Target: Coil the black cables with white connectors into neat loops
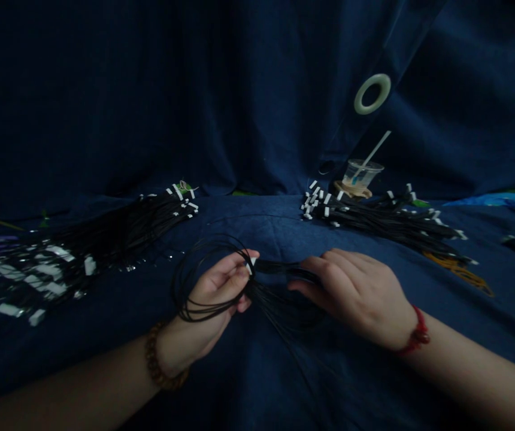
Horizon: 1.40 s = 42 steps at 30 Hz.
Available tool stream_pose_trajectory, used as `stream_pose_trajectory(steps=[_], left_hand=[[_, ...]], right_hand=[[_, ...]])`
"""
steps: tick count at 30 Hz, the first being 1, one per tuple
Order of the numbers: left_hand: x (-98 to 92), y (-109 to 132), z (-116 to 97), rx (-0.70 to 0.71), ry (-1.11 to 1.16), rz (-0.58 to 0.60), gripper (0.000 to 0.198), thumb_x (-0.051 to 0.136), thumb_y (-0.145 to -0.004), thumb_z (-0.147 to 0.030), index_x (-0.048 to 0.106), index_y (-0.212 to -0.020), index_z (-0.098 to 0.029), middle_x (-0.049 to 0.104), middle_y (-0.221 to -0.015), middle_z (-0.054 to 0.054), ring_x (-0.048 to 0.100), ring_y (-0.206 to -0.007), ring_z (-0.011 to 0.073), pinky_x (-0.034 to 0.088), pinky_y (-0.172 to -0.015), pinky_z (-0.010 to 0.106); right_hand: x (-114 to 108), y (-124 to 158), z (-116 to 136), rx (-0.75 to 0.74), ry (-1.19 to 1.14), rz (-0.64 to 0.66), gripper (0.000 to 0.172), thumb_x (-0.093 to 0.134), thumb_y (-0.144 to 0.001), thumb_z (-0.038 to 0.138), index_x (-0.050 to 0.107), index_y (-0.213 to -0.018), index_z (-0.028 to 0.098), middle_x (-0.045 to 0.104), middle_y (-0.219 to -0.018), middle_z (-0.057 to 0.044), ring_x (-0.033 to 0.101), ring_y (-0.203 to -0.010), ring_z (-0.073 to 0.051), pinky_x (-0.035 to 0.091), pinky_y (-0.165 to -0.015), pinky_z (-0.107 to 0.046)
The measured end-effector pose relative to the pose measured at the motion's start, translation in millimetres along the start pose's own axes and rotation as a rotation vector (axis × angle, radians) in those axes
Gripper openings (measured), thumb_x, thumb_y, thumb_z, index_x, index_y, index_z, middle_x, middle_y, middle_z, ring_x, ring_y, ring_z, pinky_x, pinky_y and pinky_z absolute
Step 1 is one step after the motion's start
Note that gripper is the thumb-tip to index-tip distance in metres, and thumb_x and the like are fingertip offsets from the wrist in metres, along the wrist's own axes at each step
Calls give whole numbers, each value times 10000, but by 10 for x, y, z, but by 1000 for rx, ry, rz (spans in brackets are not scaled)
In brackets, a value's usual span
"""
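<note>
In the middle of the head view, my left hand [221,287] pinches a bundle of thin black cables [183,281] beside a small white tag [251,265]. Loops of the bundle curl around the back of that hand, and loose strands trail down to the right. My right hand [356,293] has its fingers closed around the same cables, a short way right of the tag. What lies inside its grip is partly hidden by the fingers. A brown beaded bracelet is on the left wrist, a red cord one on the right.
A long pile of black cables with white tags [118,230] lies at left. Another tagged pile [374,221] lies at right, near orange bands [459,272]. Behind it stands a clear plastic cup [361,175] holding a white stick. Dark blue cloth [257,137] hangs behind, with a pale ring [360,103].
</note>
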State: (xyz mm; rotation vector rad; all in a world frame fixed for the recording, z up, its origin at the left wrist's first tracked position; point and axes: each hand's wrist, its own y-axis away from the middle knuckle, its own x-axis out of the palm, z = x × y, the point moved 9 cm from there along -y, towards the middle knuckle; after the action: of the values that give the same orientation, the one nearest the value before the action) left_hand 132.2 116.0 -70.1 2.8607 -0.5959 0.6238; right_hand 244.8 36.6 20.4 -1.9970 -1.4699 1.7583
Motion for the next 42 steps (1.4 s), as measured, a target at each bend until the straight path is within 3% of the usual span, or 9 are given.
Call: stream_pose_trajectory(steps=[3,7,11,16,23,29,33,39,42], left_hand=[[-44,-22,-10,1,-16,-63,209,607,-764,-195,633,-971,-195,463,-705,-21,375,-514,34,338,-454,147],[-38,-20,-29,13,-14,-69,228,625,-741,-191,633,-969,-190,457,-698,-22,370,-512,41,328,-444,156],[-6,17,-53,37,-21,-47,214,639,-722,-190,648,-936,-189,449,-677,-24,365,-504,47,337,-434,163],[27,37,-61,70,-53,-13,181,638,-717,-189,664,-896,-191,476,-697,-16,377,-488,41,344,-418,157],[47,69,-39,92,-169,44,214,576,-766,-138,629,-961,-207,566,-823,6,442,-482,33,367,-436,158],[81,99,-73,171,-247,98,219,567,-777,-130,646,-960,-222,573,-983,34,471,-512,32,396,-457,155],[80,63,-37,140,-225,93,226,589,-754,-138,648,-959,-212,576,-873,32,463,-482,37,383,-417,147],[55,45,-33,146,-277,64,171,599,-746,-149,671,-890,-209,546,-1061,50,479,-542,44,392,-439,158],[90,54,-26,143,-319,99,185,595,-762,-173,658,-930,-221,559,-1018,44,478,-543,48,396,-455,168]], right_hand=[[-121,-63,97,56,-41,72,49,501,-836,196,519,-834,151,553,-670,-16,501,-575,-149,356,-538,-274],[-214,-69,260,141,-174,289,84,568,-680,142,514,-663,204,520,-546,23,456,-411,-139,293,-402,-277],[-54,84,441,118,-166,524,180,536,-545,40,545,-549,220,544,-477,25,461,-331,-154,236,-347,-299],[207,147,375,285,-296,678,255,474,-633,3,634,-697,191,641,-636,-19,577,-488,-158,386,-453,-266],[260,-7,203,489,-739,528,201,435,-870,219,633,-852,196,662,-886,-6,616,-850,-130,439,-820,-235],[381,39,250,568,-998,464,202,462,-842,146,659,-838,192,659,-758,33,597,-663,-89,434,-638,-190],[418,48,229,611,-973,463,191,466,-815,141,652,-788,176,634,-683,26,568,-619,-93,402,-585,-194],[409,52,205,601,-832,474,175,458,-780,127,626,-741,162,604,-649,16,516,-552,-89,364,-535,-199],[374,42,192,580,-714,469,155,474,-766,139,624,-730,160,587,-635,7,500,-526,-91,360,-510,-204]])
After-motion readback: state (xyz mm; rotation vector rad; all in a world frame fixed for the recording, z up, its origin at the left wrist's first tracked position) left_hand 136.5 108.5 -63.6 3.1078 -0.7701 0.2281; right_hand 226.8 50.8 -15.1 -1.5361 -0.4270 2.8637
